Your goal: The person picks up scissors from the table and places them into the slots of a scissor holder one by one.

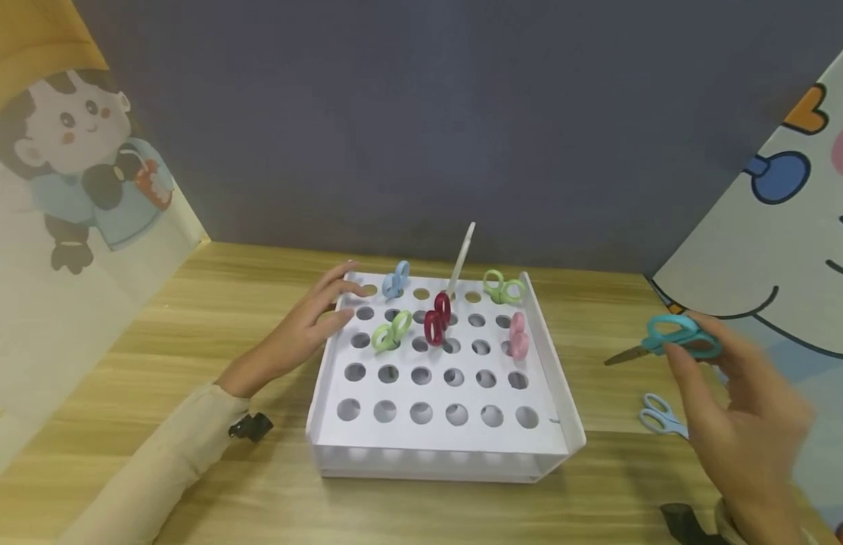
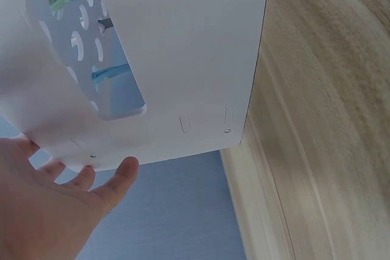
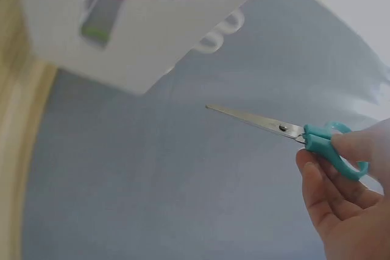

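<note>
Between the thumb and fingers of my right hand (image 1: 751, 412) are teal-handled scissors (image 1: 680, 337), their blades together and pointing left, held above the table to the right of a white rack (image 1: 421, 431). My left hand (image 1: 299, 325) touches the rack's back left edge with its fingers spread. Several scissors stand handles up in round holes: light blue (image 1: 396, 280) and green (image 1: 503, 288) at the back, green (image 1: 391, 331), dark red (image 1: 437, 319) and pink (image 1: 519, 337) ahead of them. Their blades are mostly hidden below the rack's top.
Scissors with light blue handles (image 1: 660, 415) lie on the wooden table (image 1: 258, 484), partly behind my right hand. A thin white stick (image 1: 462, 257) slants up at the rack's back. Behind the table rises a dark grey panel (image 1: 421, 136), with cartoon-printed walls on both sides.
</note>
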`<action>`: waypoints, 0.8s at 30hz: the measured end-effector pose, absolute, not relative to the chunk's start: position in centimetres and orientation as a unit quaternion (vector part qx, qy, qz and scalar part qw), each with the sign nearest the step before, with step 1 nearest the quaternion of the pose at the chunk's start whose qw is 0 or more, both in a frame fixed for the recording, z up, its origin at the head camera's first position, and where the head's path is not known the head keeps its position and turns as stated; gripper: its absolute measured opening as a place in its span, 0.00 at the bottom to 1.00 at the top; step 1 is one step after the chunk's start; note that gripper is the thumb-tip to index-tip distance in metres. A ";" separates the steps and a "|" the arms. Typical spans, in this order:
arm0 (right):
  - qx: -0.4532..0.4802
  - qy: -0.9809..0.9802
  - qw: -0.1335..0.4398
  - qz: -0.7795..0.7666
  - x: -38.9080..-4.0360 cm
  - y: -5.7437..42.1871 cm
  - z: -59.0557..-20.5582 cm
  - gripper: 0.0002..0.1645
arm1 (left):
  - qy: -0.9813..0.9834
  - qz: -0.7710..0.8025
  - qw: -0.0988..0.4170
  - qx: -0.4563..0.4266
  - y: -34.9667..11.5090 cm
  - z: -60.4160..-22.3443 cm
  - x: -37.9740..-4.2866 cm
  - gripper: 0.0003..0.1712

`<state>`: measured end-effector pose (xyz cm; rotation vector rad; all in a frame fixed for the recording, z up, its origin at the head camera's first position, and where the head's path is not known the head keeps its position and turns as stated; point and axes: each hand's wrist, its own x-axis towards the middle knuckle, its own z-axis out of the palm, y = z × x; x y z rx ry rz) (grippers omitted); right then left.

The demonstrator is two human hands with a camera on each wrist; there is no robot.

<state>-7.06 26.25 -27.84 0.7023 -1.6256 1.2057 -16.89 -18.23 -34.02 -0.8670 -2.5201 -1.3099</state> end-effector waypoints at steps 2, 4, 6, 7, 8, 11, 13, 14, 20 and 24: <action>0.306 -0.633 0.485 0.520 -6.7 25.3 -27.1 0.17 | -0.844 -0.439 0.089 -0.295 -18.2 -34.0 -17.0 0.16; 0.333 -0.596 0.480 0.551 -6.5 24.5 -26.4 0.17 | -0.843 -0.439 0.093 -0.298 -18.1 -34.0 -17.1 0.16; 0.363 -0.557 0.466 0.584 -6.2 23.6 -25.9 0.18 | -0.843 -0.438 0.096 -0.298 -18.1 -34.0 -17.1 0.16; 0.378 -0.542 0.458 0.595 -6.2 23.3 -25.7 0.18 | -0.842 -0.438 0.096 -0.298 -18.1 -34.0 -17.1 0.16; 0.391 -0.533 0.447 0.603 -6.1 22.9 -25.5 0.19 | -0.842 -0.438 0.097 -0.299 -18.0 -34.0 -17.1 0.15; 0.422 -0.519 0.416 0.616 -6.0 22.2 -25.3 0.20 | -0.841 -0.441 0.095 -0.300 -18.0 -33.9 -17.2 0.15; 0.433 -0.528 0.400 0.611 -6.0 21.9 -25.5 0.20 | -0.840 -0.443 0.093 -0.300 -18.0 -33.9 -17.2 0.15; 0.436 -0.534 0.394 0.608 -6.0 21.8 -25.6 0.20 | -0.841 -0.442 0.090 -0.299 -18.0 -33.9 -17.1 0.15; 0.434 -0.599 0.374 0.559 -6.0 21.3 -27.2 0.21 | -0.846 -0.437 0.086 -0.293 -18.2 -34.1 -16.9 0.15; 0.419 -0.666 0.361 0.500 -5.9 20.8 -27.9 0.22 | -0.844 -0.439 0.089 -0.294 -18.2 -34.1 -16.9 0.14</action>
